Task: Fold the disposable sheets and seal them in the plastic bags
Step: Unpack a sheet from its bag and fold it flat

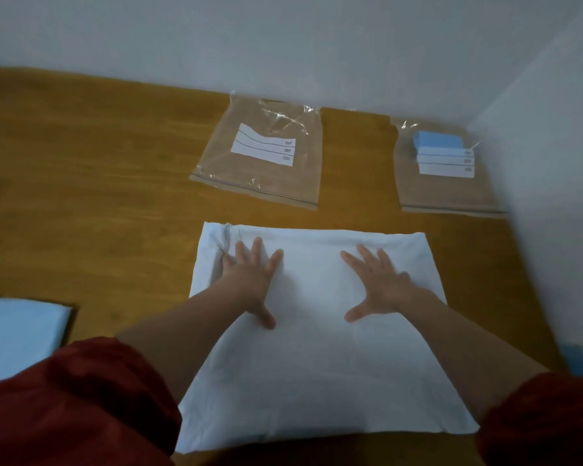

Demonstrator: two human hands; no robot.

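- Pressing down on the white sheet [317, 358], the left hand [249, 280] lies palm down, its fingers straight and spread, and pinches nothing. It rests near the sheet's far left corner, where the material is crumpled.
- The right hand [381, 284] lies flat on the same sheet toward its far right side. Its fingers are fanned and the thumb is held wide, with nothing gripped.
- The white sheet lies spread on the wooden table [98, 196] directly before the person, with both forearms crossing it.
- The first plastic bag [216, 163], clear and flat, lies beyond the sheet's far edge and apart from it. It bears a white label [266, 148] with ruled lines, and its zip strip faces the sheet.
- The second plastic bag [448, 193] lies to the right of the first, near the wall. It holds a folded blue sheet [436, 139] at its far end; whether its zip is closed cannot be told.
- A pale blue sheet [17, 334] lies at the left edge of the view, well apart from the white one.
- Red sleeves [81, 398] cover both upper forearms.
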